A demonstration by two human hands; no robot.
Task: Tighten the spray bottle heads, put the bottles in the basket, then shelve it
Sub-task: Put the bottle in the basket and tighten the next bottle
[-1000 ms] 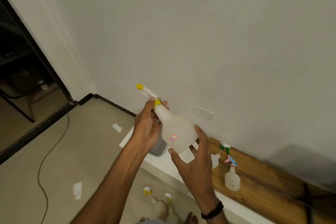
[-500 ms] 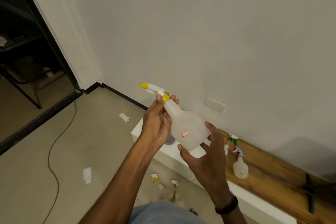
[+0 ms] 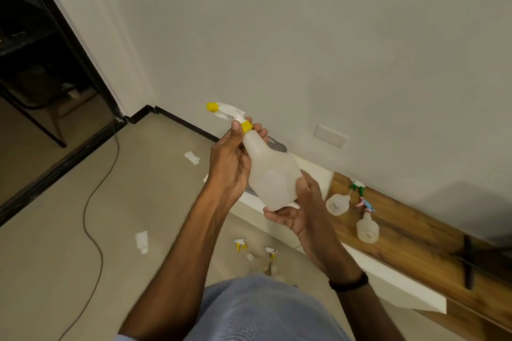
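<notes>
A translucent white spray bottle (image 3: 273, 174) with a yellow collar and yellow nozzle tip is held up in front of the wall, tilted with its head to the upper left. My left hand (image 3: 231, 163) grips its neck, fingers around the yellow collar. My right hand (image 3: 300, 210) cups the bottle's base from below. Two more bottles lie on the wooden shelf: one with a green head (image 3: 338, 202) and one with a pink and blue head (image 3: 367, 227). Two yellow-headed bottles (image 3: 257, 253) stand on the floor by my knee. A grey basket (image 3: 277, 145) is mostly hidden behind the held bottle.
A low white ledge (image 3: 388, 274) and wooden shelf top (image 3: 415, 243) run along the wall at right. A black cable (image 3: 94, 219) snakes over the tiled floor, with paper scraps (image 3: 141, 241) nearby. A dark doorway (image 3: 36, 69) opens at left.
The bottle has turned in my hands; its red label no longer faces me. My right hand has shifted further under the base, and the view has tipped down and left.
</notes>
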